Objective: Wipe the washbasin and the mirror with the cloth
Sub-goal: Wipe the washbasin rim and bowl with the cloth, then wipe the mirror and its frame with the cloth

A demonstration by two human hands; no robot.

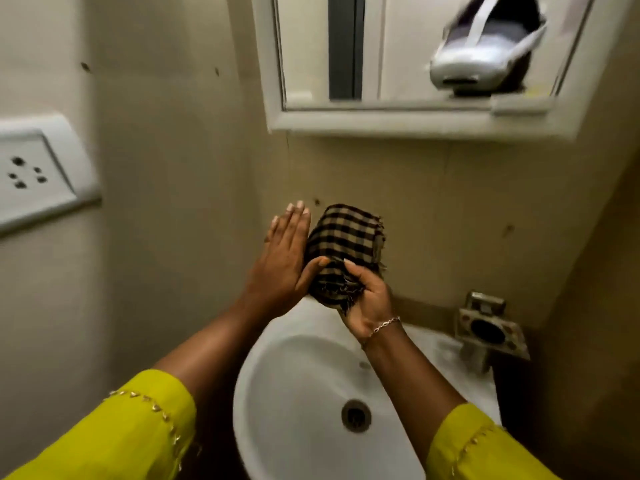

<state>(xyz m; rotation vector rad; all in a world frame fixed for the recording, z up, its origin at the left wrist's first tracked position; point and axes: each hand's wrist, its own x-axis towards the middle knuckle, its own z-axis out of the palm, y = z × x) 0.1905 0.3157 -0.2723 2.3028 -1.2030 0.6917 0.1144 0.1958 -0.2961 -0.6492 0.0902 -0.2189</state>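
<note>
A brown-and-cream checked cloth (344, 244) is held folded above the back rim of the white washbasin (294, 375). My right hand (369, 299) grips its lower end from below, fingers closed on the frayed edge. Flat against the cloth's left side lies my left hand (287, 258), fingers straight and together, thumb resting on the fabric. The mirror (408, 46), in a white frame, hangs on the wall above. It reflects a window frame and the head-worn camera.
A metal tap (485, 327) stands at the basin's back right corner. A white socket plate (38, 171) sits on the left wall. The drain (356, 415) lies in the bowl's middle. Beige walls close in on both sides.
</note>
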